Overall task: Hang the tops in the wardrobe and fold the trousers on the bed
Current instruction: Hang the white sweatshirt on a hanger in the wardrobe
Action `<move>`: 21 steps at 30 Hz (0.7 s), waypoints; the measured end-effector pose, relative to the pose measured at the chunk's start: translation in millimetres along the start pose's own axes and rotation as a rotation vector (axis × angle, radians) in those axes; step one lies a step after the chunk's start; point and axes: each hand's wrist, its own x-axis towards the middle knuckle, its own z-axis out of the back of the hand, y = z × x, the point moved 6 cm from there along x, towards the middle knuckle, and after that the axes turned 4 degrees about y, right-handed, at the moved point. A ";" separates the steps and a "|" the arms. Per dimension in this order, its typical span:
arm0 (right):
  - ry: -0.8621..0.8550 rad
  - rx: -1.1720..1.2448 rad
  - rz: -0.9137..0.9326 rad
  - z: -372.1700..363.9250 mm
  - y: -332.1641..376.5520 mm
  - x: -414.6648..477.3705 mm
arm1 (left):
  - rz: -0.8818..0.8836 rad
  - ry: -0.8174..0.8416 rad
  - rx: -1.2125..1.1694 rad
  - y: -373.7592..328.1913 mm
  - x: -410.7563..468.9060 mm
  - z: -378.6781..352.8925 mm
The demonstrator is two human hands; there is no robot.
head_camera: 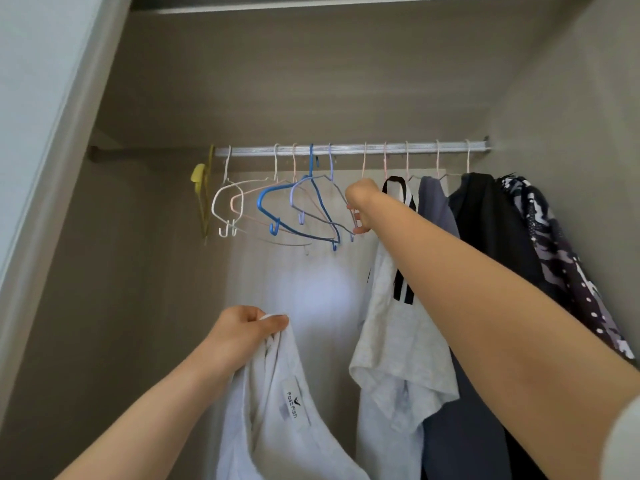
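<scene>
Inside a grey-brown wardrobe (pixel 311 81), a rail (pixel 346 148) runs across the back. A white top (pixel 277 410) hangs low in front, well below the rail, its bunched neck edge clenched in the left hand (pixel 242 332), thumb on top. Up at the rail the right hand (pixel 362 202), arm stretched out, grips a pink hanger (pixel 364 161). To its left hang empty hangers, among them a blue hanger (pixel 277 206) and a yellow hanger (pixel 202 202). To its right hang a light grey top (pixel 391 341), a slate-blue top (pixel 434 209), a black top (pixel 485 220) and a patterned top (pixel 554 254).
</scene>
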 end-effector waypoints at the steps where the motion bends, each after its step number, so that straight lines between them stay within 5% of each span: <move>1: -0.014 -0.001 0.048 0.2 2.7 1.8 | -0.004 -0.003 0.000 -0.2 -0.2 0.1; 11: -0.054 -0.098 0.258 -9.7 10.0 -7.1 | 0.026 -0.045 -0.021 2.6 -4.1 4.9; 21: 0.048 -0.057 0.296 -12.3 -43.3 -120.4 | 0.037 -0.024 -0.043 8.6 -31.3 0.2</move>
